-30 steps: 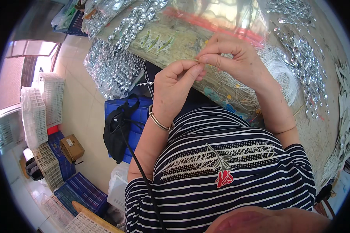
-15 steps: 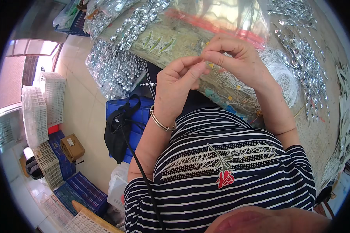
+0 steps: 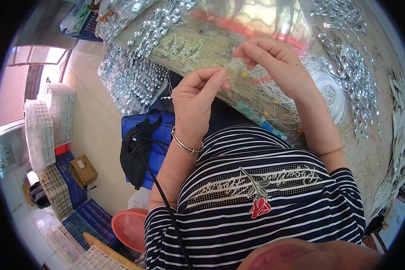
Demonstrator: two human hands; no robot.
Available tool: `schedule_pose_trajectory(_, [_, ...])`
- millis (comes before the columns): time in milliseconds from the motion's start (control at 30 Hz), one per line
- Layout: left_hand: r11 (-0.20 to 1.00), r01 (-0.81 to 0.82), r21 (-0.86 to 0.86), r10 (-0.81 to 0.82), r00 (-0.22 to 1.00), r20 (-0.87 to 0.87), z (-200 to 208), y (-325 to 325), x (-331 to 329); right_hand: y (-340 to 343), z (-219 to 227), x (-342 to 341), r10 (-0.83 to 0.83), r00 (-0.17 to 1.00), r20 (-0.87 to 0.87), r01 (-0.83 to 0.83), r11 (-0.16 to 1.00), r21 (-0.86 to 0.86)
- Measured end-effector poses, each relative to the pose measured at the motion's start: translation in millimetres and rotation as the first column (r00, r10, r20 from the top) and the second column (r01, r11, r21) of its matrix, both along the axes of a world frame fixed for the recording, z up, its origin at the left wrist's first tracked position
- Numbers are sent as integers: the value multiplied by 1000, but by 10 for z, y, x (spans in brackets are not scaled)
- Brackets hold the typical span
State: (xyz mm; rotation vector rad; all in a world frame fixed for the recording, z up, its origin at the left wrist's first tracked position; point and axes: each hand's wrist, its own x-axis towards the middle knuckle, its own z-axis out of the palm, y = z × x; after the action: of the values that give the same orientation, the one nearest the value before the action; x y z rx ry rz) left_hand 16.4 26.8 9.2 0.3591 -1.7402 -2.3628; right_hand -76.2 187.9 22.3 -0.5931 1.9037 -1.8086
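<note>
Over the edge of the worktable (image 3: 207, 45), my left hand (image 3: 193, 103) pinches a thin white string (image 3: 229, 64) between thumb and fingertips. A short looped or doubled piece of it rises toward my right hand (image 3: 279, 63). That hand has its thumb and fingers pressed together a little beyond the string. Whether they grip its other end is too small to make out. Beside and below my right wrist lies a large tangled bundle of white strings (image 3: 328, 90). Small green pod-shaped pieces (image 3: 183, 48) lie on the table beyond my left hand.
Twisted silver strips (image 3: 159, 29) lie at the far left, and more silver spirals (image 3: 357, 81) at right. A clear bag with a red band (image 3: 265, 20) is at the back. A blue crate (image 3: 166, 130) with a black bag (image 3: 135, 153) and a red basket (image 3: 131, 229) stand left.
My hands have parted; the right moved up and the left slightly down and left, and the white string now shows between them. A red basket has appeared at lower left.
</note>
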Motion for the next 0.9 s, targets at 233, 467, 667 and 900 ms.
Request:
schedule_pose_trajectory(233, [998,9,54,-10,1000,16,-7,-25,10,-46,42,74,58,998,31,-57,997,-52])
schedule_pose_trajectory(467, [995,52,81,-57,997,59,-2,-30,32,-50,-43,56,103,995,5,-102,992,-79])
schedule_pose_trajectory(667, [998,43,46,-45,998,38,-25,-36,33,-33,-1,49,62,997,55,-57,995,-81])
schedule_pose_trajectory(900, [999,32,23,-33,999,42,-12,-61,39,-39,46,56,53,998,42,-53,998,-18])
